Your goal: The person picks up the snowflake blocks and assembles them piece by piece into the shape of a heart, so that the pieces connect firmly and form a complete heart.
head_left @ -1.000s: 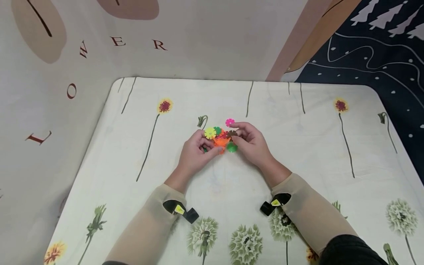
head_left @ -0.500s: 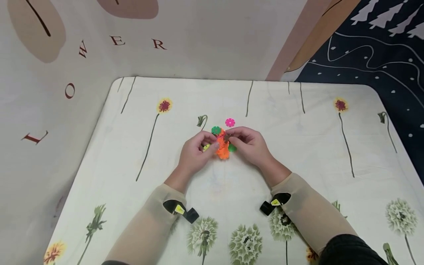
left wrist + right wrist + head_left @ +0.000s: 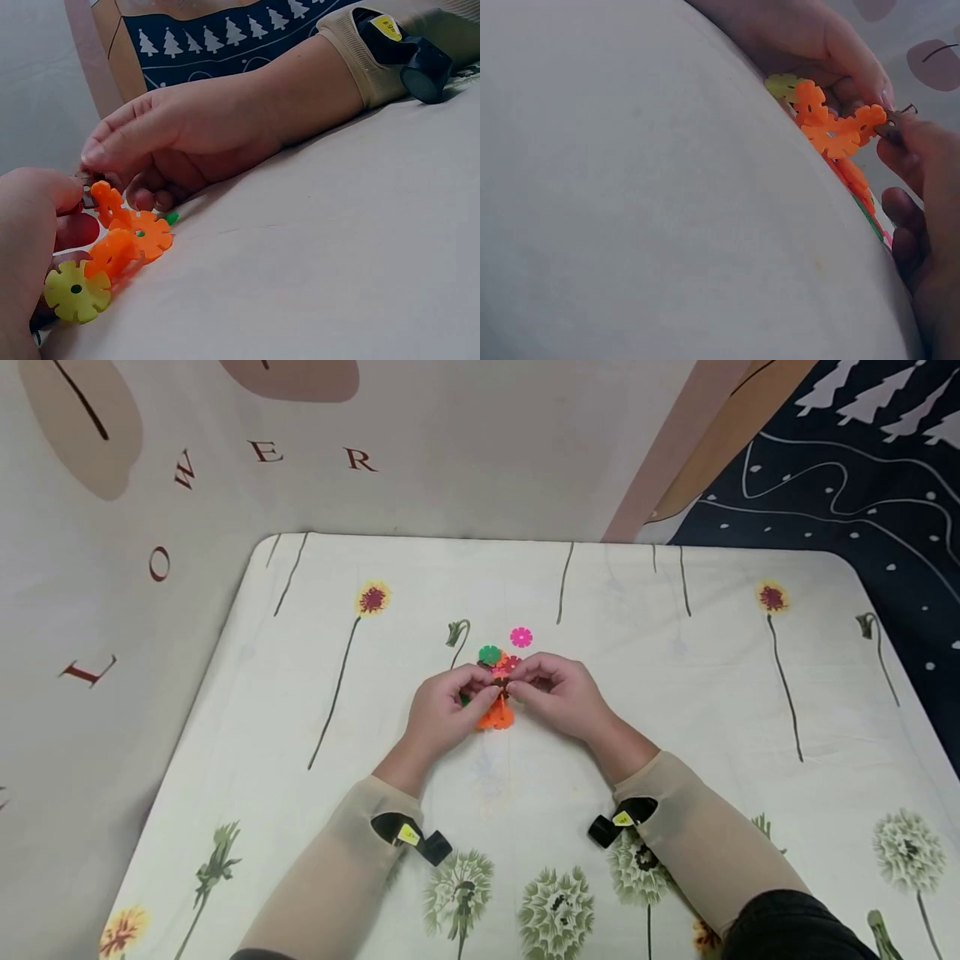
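Both hands meet over a cluster of small plastic interlocking flower discs. My left hand (image 3: 446, 706) grips a joined group of them with curled fingers. Orange discs (image 3: 150, 234) stand at angles to one another in that group, and a yellow disc (image 3: 77, 292) shows at its lower end. Between thumb and fingers, my right hand (image 3: 566, 697) pinches a brown disc (image 3: 890, 131) edge-on against the top of the orange group. The fingertips of both hands nearly touch there. Whether the brown disc is slotted into an orange one is hidden by the fingers.
A pink disc (image 3: 521, 637) lies flat beyond the hands. Near it a green disc (image 3: 490, 654) and some red and orange discs lie close together, partly covered by the fingers. The table (image 3: 675, 693) has a white cloth with printed flowers. A printed curtain (image 3: 487, 452) hangs behind.
The left hand has turned the joined discs, so the orange ones now hang lower, toward me. The right hand has brought the brown disc leftward to them and left the pink disc behind.
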`<state>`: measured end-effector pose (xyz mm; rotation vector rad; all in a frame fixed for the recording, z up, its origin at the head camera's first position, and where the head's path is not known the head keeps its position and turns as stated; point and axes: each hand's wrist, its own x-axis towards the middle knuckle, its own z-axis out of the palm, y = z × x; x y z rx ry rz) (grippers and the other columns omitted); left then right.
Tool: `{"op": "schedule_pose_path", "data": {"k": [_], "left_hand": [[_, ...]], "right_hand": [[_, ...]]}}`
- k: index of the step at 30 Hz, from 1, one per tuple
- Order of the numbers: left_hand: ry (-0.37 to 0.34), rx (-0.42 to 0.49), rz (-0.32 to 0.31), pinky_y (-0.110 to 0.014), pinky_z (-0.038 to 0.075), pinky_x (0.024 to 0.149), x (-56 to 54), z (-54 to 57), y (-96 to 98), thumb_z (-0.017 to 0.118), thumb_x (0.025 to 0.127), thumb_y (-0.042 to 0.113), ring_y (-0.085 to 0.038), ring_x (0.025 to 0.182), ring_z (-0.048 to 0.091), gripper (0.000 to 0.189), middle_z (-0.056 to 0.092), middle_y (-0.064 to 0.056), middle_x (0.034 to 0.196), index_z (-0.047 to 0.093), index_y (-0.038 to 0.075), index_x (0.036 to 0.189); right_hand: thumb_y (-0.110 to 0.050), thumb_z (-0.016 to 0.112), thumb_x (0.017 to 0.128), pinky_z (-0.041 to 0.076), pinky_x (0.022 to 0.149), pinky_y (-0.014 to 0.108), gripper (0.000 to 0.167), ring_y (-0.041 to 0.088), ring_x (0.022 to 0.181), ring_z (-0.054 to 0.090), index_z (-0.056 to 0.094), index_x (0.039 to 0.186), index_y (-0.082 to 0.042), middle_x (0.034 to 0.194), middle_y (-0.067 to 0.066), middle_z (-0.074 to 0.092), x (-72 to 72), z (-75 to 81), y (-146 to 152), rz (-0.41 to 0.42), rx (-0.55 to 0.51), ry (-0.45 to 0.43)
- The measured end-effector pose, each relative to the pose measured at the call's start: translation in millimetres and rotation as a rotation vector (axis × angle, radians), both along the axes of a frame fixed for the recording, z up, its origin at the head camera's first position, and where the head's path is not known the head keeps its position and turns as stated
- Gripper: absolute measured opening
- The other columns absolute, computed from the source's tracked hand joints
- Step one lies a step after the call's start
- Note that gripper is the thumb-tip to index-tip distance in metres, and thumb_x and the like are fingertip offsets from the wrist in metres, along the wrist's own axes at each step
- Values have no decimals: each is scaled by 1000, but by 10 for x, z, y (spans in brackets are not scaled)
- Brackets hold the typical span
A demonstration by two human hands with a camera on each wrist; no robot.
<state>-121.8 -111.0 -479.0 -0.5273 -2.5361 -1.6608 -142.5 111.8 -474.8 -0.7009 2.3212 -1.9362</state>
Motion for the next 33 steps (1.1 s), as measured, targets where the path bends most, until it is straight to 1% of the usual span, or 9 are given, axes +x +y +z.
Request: {"op": "schedule_pose_path", "data": {"k": [3,6,8,12,14,17,21,26,33], "left_hand": [[4,-8,20,-32,53,73,0,-7,3,73,101,15,-16,79,64,5,72,2,86,75,10,103],[-5,3,36,-31,52,72,0,-15,2,69,104,14,-17,77,62,6,70,1,85,72,9,106],[-10,14,42,-31,52,71,0,-16,2,66,105,13,-17,76,62,6,70,0,85,70,9,107],[-3,28,46,-30,51,70,3,-6,2,64,106,11,-18,74,61,6,70,-2,86,69,7,108],[3,37,47,-29,51,70,5,-1,3,63,106,10,-18,73,60,7,70,-3,86,68,6,108],[6,60,52,-27,50,69,10,11,1,63,105,9,-19,73,59,7,69,-4,86,68,5,106],[-5,85,63,-26,47,67,15,25,0,63,105,8,-20,73,57,7,67,-5,84,68,4,106],[-13,94,66,-26,46,67,17,24,1,63,106,8,-20,72,56,6,65,-5,83,68,4,105],[4,107,75,-27,44,65,9,6,5,63,105,6,-20,69,54,6,62,-4,79,67,3,103]], "right_hand": [[3,74,98,54,74,26,11,21,81,66,76,108,-1,100,11,76,-6,14,3,-36,35,7],[1,71,99,54,79,30,16,21,88,65,76,113,-4,107,6,76,-24,13,3,-64,122,26],[-1,72,98,53,84,33,19,21,95,64,77,116,-6,112,4,75,-46,4,5,-53,205,72],[-7,77,95,49,93,41,24,24,108,60,79,119,-8,119,5,73,-72,-7,11,-2,352,190],[-10,79,94,49,97,43,27,27,112,59,79,120,-8,122,7,72,-69,-4,11,19,399,228],[-11,81,92,48,97,44,31,30,114,58,79,123,-5,124,10,70,-60,-5,8,39,455,271],[-13,84,91,48,97,44,36,31,114,56,79,125,-4,126,11,67,-50,-5,1,50,495,297],[-15,86,90,49,95,42,35,29,111,57,80,123,-6,122,9,68,-45,-9,-6,28,499,289],[-15,75,101,50,93,42,25,26,109,59,80,124,-10,117,6,71,-49,-1,-12,-13,498,258]]}}
